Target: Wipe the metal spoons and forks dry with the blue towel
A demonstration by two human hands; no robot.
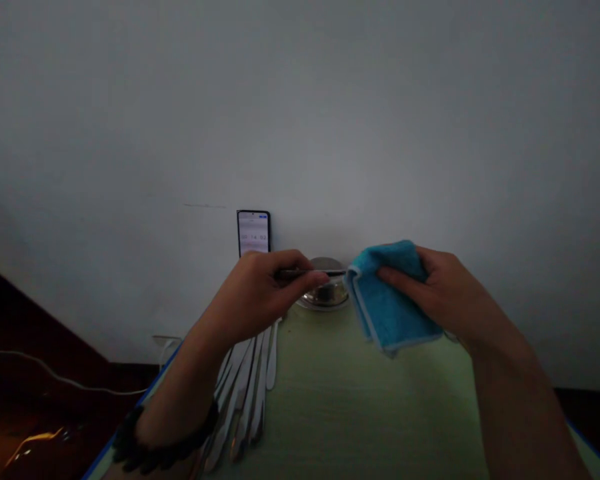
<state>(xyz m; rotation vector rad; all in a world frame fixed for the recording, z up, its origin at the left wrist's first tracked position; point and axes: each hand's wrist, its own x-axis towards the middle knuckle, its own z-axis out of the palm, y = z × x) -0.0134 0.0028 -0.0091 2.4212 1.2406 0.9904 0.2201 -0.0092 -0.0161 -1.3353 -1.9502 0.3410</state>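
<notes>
My left hand [257, 293] is closed round the handle of a thin metal utensil [314, 273], held level above the table. Its other end runs into a folded blue cloth [387, 300], which my right hand [443, 290] grips closed from the right. The part of the utensil inside the cloth is hidden. A dark bead bracelet [153, 443] sits on my left wrist.
Several metal utensils [247, 387] lie side by side on the pale green table [340, 413] under my left arm. A small metal bowl [325, 293] stands at the far edge. A lit phone [253, 233] leans upright against the white wall. Dark floor with a cable lies left.
</notes>
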